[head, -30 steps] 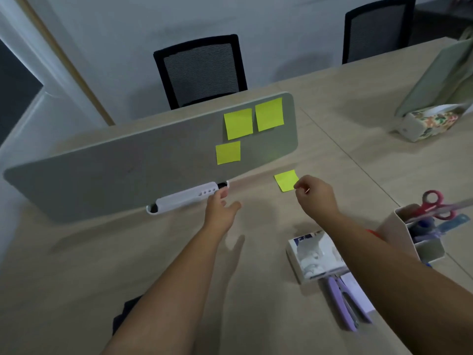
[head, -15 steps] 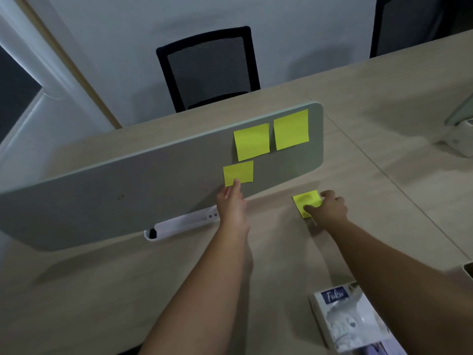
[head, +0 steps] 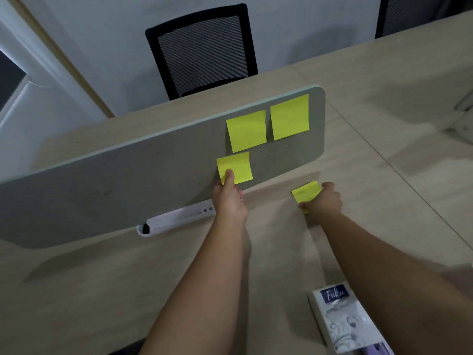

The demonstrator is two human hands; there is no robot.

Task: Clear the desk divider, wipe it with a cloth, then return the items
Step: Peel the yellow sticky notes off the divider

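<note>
Desk divider point(head: 128, 180) upright on desk point(head: 384, 124), clearing step underway. Lowest sticky note point(head: 236, 166) pinched by left hand point(head: 229, 198); removed note point(head: 305, 192) pinched by right hand point(head: 323, 201) against desk. Next: gentle peel needed.

Ahead of your left hand point(head: 229, 201) the divider point(head: 128, 180) blocks passage; bare desk point(head: 102, 290) lies open to its left and toward you; near your right forearm, the tissue pack point(head: 343, 321) obstructs.
</note>
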